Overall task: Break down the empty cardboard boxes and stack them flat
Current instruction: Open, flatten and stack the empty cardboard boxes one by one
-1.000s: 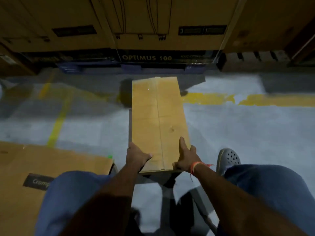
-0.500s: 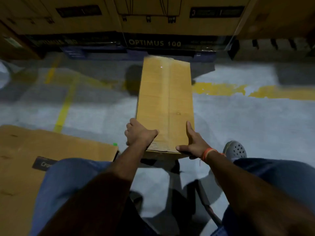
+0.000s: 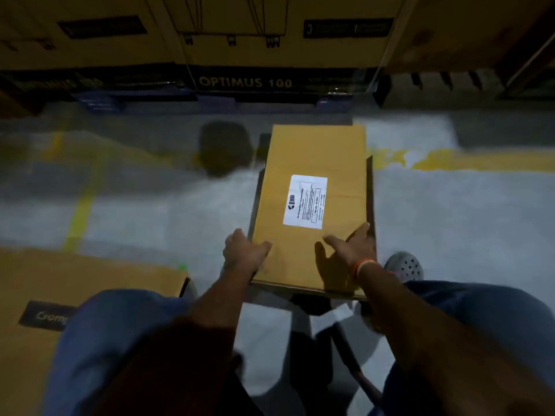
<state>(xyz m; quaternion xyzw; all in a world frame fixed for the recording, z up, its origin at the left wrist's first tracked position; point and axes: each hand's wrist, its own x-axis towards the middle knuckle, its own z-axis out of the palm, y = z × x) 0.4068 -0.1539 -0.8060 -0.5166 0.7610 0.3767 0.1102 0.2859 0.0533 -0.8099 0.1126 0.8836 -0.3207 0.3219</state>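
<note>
A long brown cardboard box [image 3: 312,163] lies lengthwise in front of me, its upper face now bearing a white printed label [image 3: 305,201]. My left hand [image 3: 244,255] grips the box's near left edge, thumb on top and fingers curled round the side. My right hand [image 3: 348,247], with an orange band at the wrist, lies on the near right part of the top face with fingers spread straight. The box's near end hangs above the floor between my knees.
A flat cardboard sheet [image 3: 75,283] with a dark label lies on the floor at lower left. Large stacked cartons [image 3: 243,82] marked OPTIMUS 100 line the far side. Yellow floor lines [image 3: 468,159] cross the grey concrete. My grey shoe [image 3: 405,267] sits beside the box.
The box has been rolled about its long axis: the taped-seam face is gone and a labelled face is up. My right hand shifted from the side edge onto the top.
</note>
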